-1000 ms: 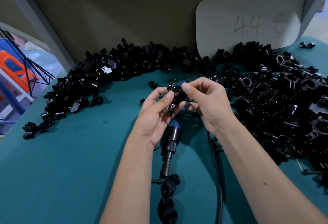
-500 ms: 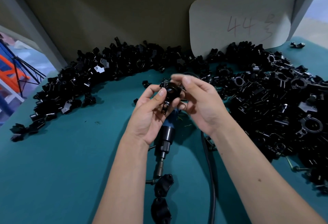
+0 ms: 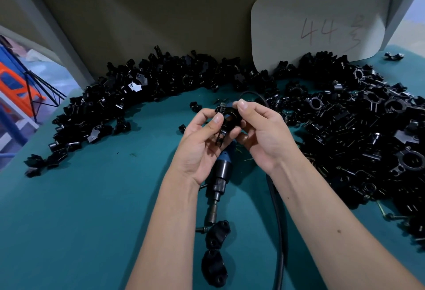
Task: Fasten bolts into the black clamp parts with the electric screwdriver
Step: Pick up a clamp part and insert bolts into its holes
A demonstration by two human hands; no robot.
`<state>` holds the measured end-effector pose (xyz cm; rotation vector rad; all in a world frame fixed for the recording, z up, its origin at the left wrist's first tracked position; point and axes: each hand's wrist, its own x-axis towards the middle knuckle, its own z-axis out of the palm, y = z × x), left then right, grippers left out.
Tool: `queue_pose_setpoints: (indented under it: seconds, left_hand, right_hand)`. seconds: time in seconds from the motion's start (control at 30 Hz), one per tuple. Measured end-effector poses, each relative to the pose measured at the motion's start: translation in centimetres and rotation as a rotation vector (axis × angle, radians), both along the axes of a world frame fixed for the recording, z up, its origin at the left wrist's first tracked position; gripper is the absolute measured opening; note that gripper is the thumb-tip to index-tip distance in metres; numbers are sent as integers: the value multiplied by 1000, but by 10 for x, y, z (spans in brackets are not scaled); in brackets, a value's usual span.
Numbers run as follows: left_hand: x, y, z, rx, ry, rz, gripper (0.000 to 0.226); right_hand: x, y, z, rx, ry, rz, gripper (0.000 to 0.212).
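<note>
A black clamp part with a round bore is held above the teal table between both hands. My left hand pinches it from the left with thumb and fingers. My right hand pinches it from the right, the index finger over its top. Under the hands the electric screwdriver lies on the table, its blue and black body pointing toward me, bit end near two loose clamp halves. A bolt lies beside the bit.
A curved heap of black clamp parts runs along the back left, and a larger heap fills the right. The screwdriver's black cable runs down the table. A white card marked "44" leans on the back wall.
Both hands keep hold of the clamp part and have turned it slightly between the fingers. The camera view has shifted a little; the screwdriver has not moved.
</note>
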<state>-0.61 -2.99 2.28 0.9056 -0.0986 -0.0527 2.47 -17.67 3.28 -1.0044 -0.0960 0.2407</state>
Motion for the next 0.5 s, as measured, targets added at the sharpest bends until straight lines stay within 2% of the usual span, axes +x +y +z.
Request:
queue_pose_setpoints:
  seconds: [0.13, 0.27, 0.37, 0.5]
  left_hand:
    - [0, -5, 1, 65, -24, 32, 8]
    - [4, -9, -2, 233, -113, 173, 12]
    - [8, -10, -8, 319, -165, 228, 12]
    - [9, -8, -9, 326, -197, 290, 20]
  right_hand:
    - [-1, 1, -2, -48, 42, -104, 23]
    - [1, -2, -1, -178, -180, -167, 5]
    - [4, -2, -1, -295, -315, -195, 5]
    - [5, -2, -2, -387, -401, -282, 11]
